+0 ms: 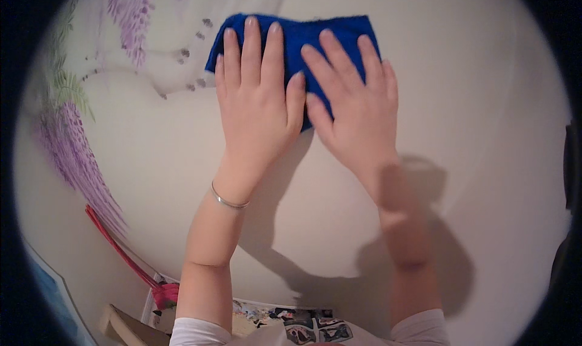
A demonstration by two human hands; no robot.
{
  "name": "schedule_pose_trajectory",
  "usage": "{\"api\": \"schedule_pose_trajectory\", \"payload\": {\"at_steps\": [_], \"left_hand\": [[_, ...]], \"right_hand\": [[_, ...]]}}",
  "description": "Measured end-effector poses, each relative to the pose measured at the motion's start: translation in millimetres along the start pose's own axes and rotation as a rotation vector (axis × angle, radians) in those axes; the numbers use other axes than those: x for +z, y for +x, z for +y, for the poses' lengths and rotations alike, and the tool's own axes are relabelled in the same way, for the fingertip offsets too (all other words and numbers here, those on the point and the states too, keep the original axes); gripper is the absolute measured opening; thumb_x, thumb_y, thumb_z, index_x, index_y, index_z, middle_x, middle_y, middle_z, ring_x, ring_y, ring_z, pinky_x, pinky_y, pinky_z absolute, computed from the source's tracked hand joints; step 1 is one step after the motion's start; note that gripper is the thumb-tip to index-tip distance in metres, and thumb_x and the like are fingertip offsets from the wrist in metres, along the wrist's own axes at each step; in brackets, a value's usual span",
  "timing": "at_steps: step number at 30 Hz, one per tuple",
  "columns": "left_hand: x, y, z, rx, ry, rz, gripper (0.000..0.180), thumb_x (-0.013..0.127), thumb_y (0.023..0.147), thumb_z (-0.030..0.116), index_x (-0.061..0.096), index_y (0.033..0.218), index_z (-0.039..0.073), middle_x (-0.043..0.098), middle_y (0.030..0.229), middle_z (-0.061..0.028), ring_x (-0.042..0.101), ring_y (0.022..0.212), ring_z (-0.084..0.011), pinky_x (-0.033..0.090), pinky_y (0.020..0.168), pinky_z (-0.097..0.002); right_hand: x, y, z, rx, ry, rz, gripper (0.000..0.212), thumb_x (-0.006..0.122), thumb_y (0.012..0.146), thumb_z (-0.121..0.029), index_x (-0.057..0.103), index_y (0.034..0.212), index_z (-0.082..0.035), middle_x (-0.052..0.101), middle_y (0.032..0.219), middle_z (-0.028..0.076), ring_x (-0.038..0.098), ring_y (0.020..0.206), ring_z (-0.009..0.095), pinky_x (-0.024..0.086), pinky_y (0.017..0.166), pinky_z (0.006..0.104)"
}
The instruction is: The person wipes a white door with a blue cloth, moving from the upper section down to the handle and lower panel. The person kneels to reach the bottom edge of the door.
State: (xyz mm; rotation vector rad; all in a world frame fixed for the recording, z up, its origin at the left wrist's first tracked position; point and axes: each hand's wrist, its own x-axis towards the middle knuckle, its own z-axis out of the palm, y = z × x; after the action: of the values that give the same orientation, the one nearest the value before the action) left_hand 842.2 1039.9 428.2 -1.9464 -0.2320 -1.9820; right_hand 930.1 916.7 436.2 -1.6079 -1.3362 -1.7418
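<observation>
A blue cloth (pixel 300 40) is pressed flat on the pale worktop (pixel 485 140) by both hands, left hand (pixel 257 103) and right hand (pixel 357 113) side by side, fingers spread and laid flat, nothing gripped. A purple flower print (pixel 73 152) is seen at left, a thin bracelet (pixel 227 200) on the left wrist

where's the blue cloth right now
In the head view, the blue cloth lies upper centre, flat on the pale surface, pressed under the left hand and right hand.
</observation>
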Motion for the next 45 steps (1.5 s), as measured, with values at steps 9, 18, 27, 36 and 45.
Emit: {"api": "schedule_pose_trajectory", "payload": {"at_steps": [9, 18, 27, 36, 45], "left_hand": [[-3.1, -80.2, 68.8, 0.009, -0.086, -0.297, 0.056, 0.061, 0.077, 0.031, 0.051, 0.131, 0.019, 0.03, 0.145, -0.0226, 0.025, 0.132, -0.0455, 0.021, 0.099, -0.0653], [44.6, 17.3, 128.0, 0.069, -0.056, -0.055, 0.054, 0.052, 0.084, 0.029, 0.045, 0.135, 0.014, 0.028, 0.145, -0.0226, 0.025, 0.131, -0.0464, 0.02, 0.101, -0.0642], [74.6, 38.6, 199.6, 0.137, -0.17, 0.015, 0.05, 0.056, 0.084, 0.034, 0.05, 0.132, 0.022, 0.035, 0.143, -0.0167, 0.03, 0.13, -0.0423, 0.025, 0.097, -0.0656], [53.7, -87.4, 216.7, 0.207, -0.242, -0.365, 0.052, 0.059, 0.082, 0.036, 0.05, 0.131, 0.026, 0.034, 0.144, -0.0148, 0.034, 0.126, -0.0405, 0.027, 0.092, -0.0622], [21.0, -336.9, 247.0, 0.143, -0.336, -0.748, 0.042, 0.06, 0.081, 0.04, 0.056, 0.121, 0.031, 0.051, 0.116, -0.0015, 0.046, 0.102, -0.0253, 0.034, 0.079, -0.0473]], "right_hand": [[-17.1, -121.0, -4.4, 0.253, -0.06, -0.179, 0.046, 0.058, 0.082, -0.036, 0.054, 0.127, -0.027, 0.042, 0.141, 0.001, 0.035, 0.127, 0.035, 0.021, 0.096, 0.0626], [-45.6, -60.7, 88.2, 0.323, -0.072, -0.053, 0.047, 0.052, 0.085, -0.024, 0.049, 0.132, -0.025, 0.035, 0.146, 0.004, 0.027, 0.133, 0.038, 0.017, 0.101, 0.0662], [-54.9, -84.2, 141.4, 0.506, -0.15, 0.168, 0.04, 0.047, 0.09, -0.024, 0.051, 0.13, -0.025, 0.04, 0.142, 0.008, 0.033, 0.129, 0.04, 0.024, 0.104, 0.0572], [-44.4, -224.7, 77.6, 0.675, -0.032, -0.05, 0.042, 0.047, 0.09, -0.017, 0.047, 0.13, -0.005, 0.032, 0.143, 0.024, 0.026, 0.129, 0.05, 0.022, 0.104, 0.0564], [-28.9, -476.6, -40.2, 0.878, 0.057, -0.304, 0.037, 0.051, 0.088, -0.017, 0.049, 0.119, 0.002, 0.031, 0.139, 0.03, 0.022, 0.129, 0.053, 0.018, 0.103, 0.0633]]}}
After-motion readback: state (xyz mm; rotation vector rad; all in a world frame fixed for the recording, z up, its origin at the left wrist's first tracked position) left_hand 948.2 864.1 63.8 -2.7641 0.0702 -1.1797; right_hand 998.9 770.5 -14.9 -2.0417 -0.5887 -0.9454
